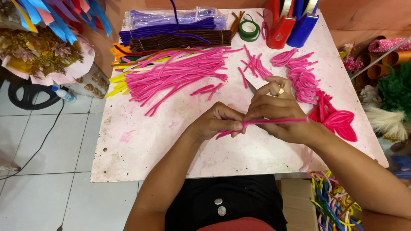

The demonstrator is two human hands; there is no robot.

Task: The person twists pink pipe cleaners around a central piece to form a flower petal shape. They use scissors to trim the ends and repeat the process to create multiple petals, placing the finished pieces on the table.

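At a stained white worktable (141, 145), a person's left hand (216, 123) and right hand (276, 112) close together on a single pink pipe cleaner (274, 121), each pinching it where the fingers meet above the middle of the table, with the free end running out to the right over the right wrist. A metal blade (251, 87), likely scissors, pokes out from under the right fingers, which wear a gold ring (281, 90). Judging by the table, the work looks partly done: a row of looped pink petal shapes (302, 77) and two filled pink pieces (338, 122) lie finished at right, while a large heap of straight pink stems (175, 75) waits at left, beside purple and brown bundles (180, 34), a roll of green tape (249, 30) and red and blue tape dispensers (291, 21).
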